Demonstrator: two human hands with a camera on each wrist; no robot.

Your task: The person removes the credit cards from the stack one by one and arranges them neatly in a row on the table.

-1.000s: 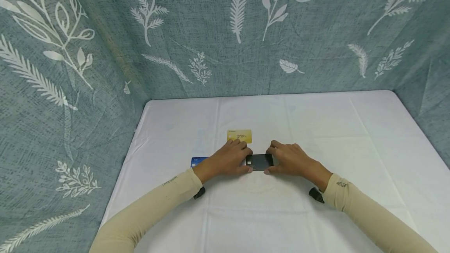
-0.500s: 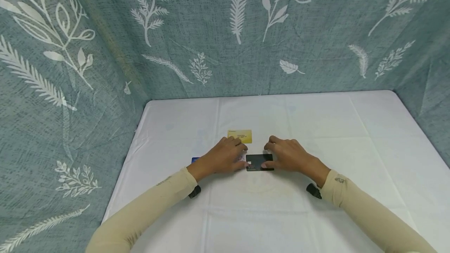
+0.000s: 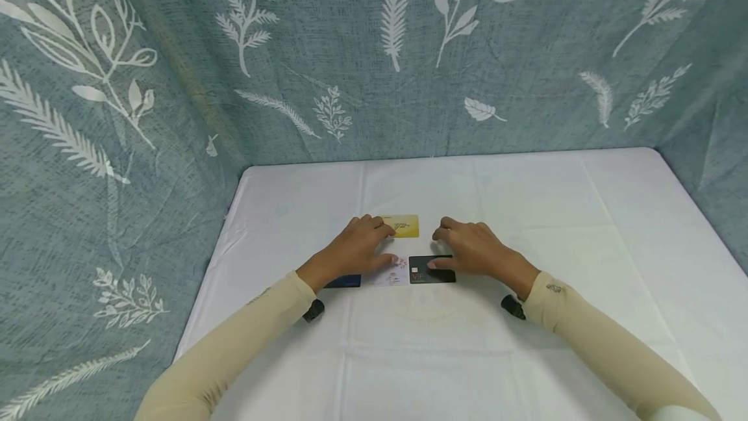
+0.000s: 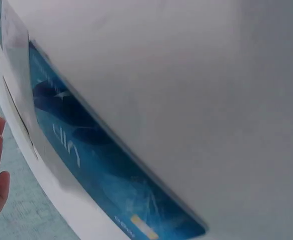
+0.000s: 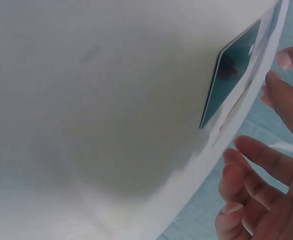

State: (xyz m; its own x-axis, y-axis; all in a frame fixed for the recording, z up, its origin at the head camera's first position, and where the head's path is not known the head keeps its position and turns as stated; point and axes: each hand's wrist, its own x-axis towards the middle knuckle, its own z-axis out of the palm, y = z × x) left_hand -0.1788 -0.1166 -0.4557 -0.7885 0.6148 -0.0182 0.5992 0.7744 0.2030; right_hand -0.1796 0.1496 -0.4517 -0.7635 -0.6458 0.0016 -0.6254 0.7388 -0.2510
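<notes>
A black card marked VIP (image 3: pixel 416 276) lies flat on the table, with a white card with a pink floral print (image 3: pixel 398 274) close against its left. A blue card (image 4: pixel 86 135) continues the row, partly hidden by my left hand in the head view. Behind the row lies a yellow card (image 3: pixel 406 227). My left hand (image 3: pixel 355 245) hovers over the blue and white cards, fingertips overlapping the yellow card's left side and holding nothing. Above the black card's right side is my right hand (image 3: pixel 474 249), fingers loosely bent; in the right wrist view they are clear of the card.
White cloth covers the table (image 3: pixel 555 213). A blue-green leaf-patterned curtain (image 3: pixel 362 70) hangs along its back and left sides. A small black wrist device (image 3: pixel 314 310) sits under the left forearm, and another black device (image 3: pixel 513 307) under the right.
Both hands have let go of the black card. My left hand has moved left and back, uncovering the white card; my right hand has lifted and shifted slightly back. The cards lie in place.
</notes>
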